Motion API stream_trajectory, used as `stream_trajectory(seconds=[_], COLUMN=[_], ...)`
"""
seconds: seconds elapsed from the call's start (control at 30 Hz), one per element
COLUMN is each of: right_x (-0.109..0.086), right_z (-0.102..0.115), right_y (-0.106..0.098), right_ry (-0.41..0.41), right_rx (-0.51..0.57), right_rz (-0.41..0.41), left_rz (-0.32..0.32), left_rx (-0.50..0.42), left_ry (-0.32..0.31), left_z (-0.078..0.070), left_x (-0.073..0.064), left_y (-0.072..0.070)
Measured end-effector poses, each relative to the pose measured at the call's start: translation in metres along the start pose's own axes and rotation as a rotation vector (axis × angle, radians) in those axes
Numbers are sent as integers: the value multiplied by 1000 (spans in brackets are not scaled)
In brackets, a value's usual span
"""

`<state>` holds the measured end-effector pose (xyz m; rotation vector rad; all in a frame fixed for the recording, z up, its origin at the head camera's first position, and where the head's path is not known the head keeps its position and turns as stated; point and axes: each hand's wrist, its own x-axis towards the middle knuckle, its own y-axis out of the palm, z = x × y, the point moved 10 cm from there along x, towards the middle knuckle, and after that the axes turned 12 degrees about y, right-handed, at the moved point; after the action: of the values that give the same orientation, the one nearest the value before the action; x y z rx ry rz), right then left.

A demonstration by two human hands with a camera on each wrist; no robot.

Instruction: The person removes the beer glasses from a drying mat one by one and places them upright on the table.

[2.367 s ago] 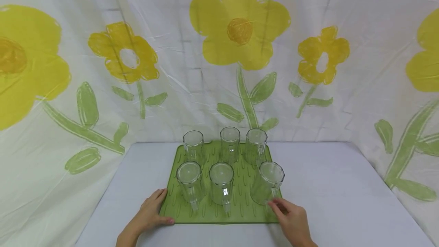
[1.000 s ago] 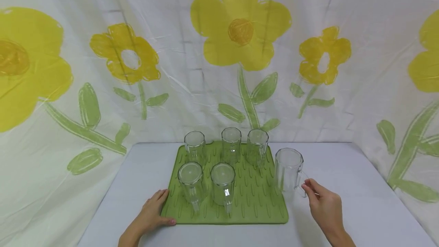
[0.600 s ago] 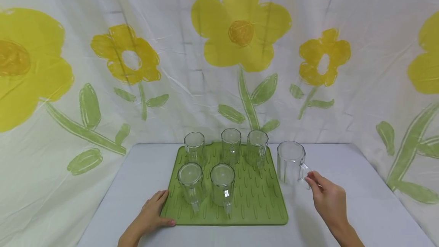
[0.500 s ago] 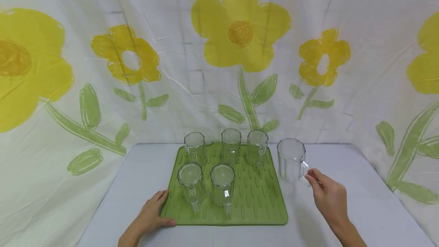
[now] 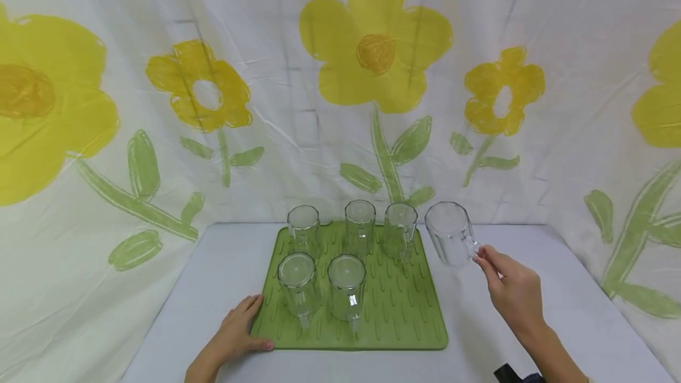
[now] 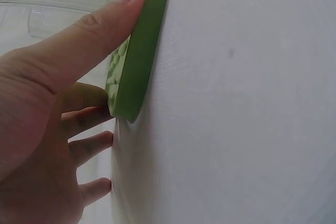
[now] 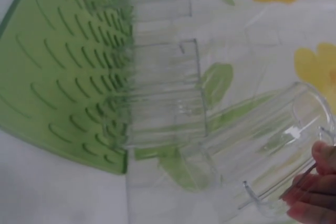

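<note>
My right hand [image 5: 513, 288] pinches the handle of a clear glass mug [image 5: 447, 235], held tilted in the air past the right edge of a green ribbed mat [image 5: 393, 312]. In the right wrist view, thumb and fingers close on that handle at the lower right. My left hand [image 5: 232, 333] rests at the mat's front left corner, thumb over the front edge, the other fingers spread along the left edge. On the mat stand two glass mugs in front, a left one [image 5: 298, 282] and a middle one [image 5: 347, 285], handles toward me.
Three more glass mugs stand in the mat's back row, the right one [image 5: 400, 232] close to the held mug. White cloth covers the table [image 5: 532, 253]. A flower-printed curtain [image 5: 298, 158] hangs behind it. Something black [image 5: 508, 373] shows under my right forearm.
My right hand has lifted the glass mug off the mat's front right, carried it rightward, then up and away from me, tilting it lately. The left hand stays at the corner.
</note>
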<state>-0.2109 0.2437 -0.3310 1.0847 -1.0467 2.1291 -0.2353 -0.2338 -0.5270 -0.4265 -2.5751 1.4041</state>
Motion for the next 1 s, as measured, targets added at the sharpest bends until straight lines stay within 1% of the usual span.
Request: stream_trajectory(seconds=[0.13, 0.23, 0.33, 0.43, 0.63, 0.73, 0.87, 1.0], right_x=[5, 10, 14, 18, 22, 24, 26, 30], right_z=[5, 9, 13, 17, 20, 26, 34, 41], right_y=[1, 4, 5, 5, 9, 10, 13, 17], right_ry=[-20, -34, -59, -84, -109, -144, -193, -224], right_rx=[-4, -18, -21, -15, 0, 22, 37, 45], right_rz=[11, 39, 49, 40, 41, 12, -2, 10], left_rz=[3, 3, 3, 6, 9, 12, 18, 24], left_rx=[3, 12, 7, 7, 10, 6, 0, 1], left_ry=[-2, -1, -7, -8, -6, -9, -17, -21], left_z=[-1, -1, -1, -1, 0, 1, 1, 1], left_x=[1, 1, 1, 1, 2, 2, 2, 2], left_y=[0, -1, -1, -1, 0, 0, 1, 1])
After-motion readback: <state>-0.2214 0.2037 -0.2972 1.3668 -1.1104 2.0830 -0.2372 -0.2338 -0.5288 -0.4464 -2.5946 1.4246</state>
